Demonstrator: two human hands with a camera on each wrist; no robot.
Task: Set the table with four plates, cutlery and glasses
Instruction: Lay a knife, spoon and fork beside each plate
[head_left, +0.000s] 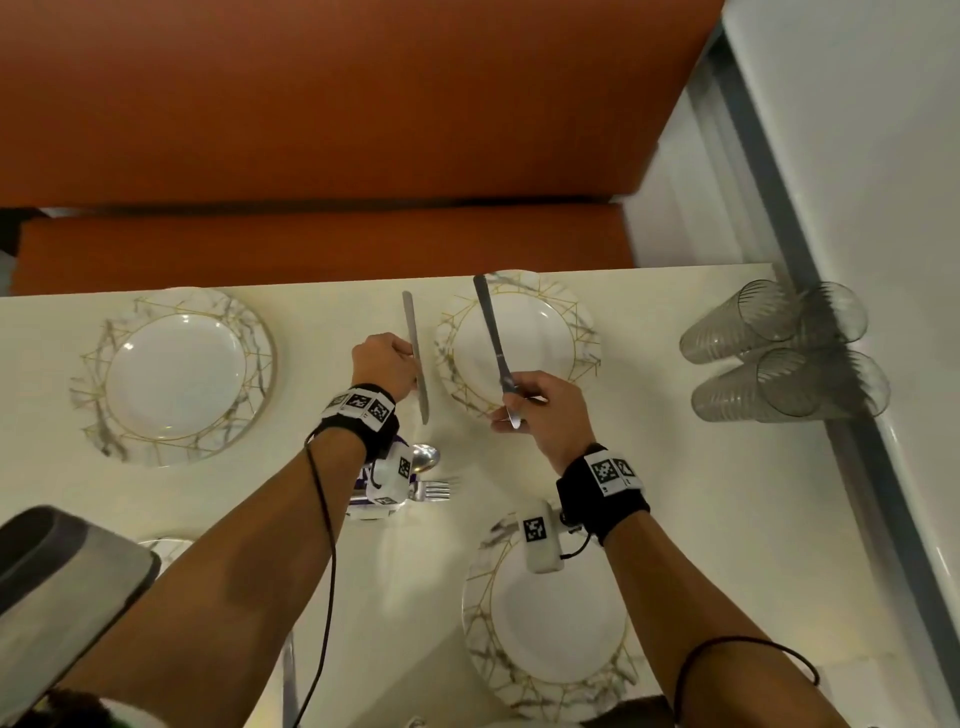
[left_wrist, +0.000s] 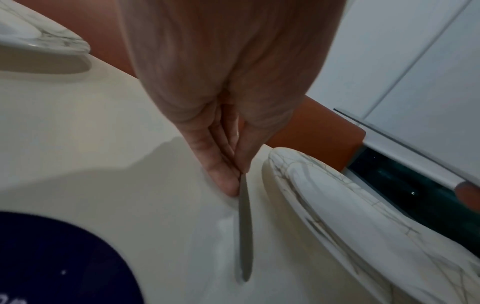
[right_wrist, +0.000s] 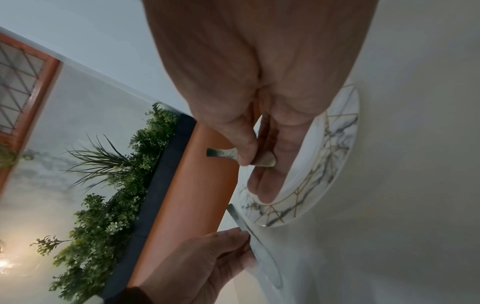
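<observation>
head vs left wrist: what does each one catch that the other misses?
Head only: the right hand pinching a silver utensil over the marble-patterned, gold-lined plate; clear ribbed tumblers lying on their sides. Left wrist only: the palm side of the left hand, where the silver table knife comes out between thumb and fingers, its end apparently down on the cream table. Both: that hand, knife, plate rim, orange bench.

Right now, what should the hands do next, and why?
Probably the right hand should carry its cutlery piece to the table right of the far plate and lay it down. It hangs over the plate, while the left hand pinches a knife flat on the table at its other side.
</observation>
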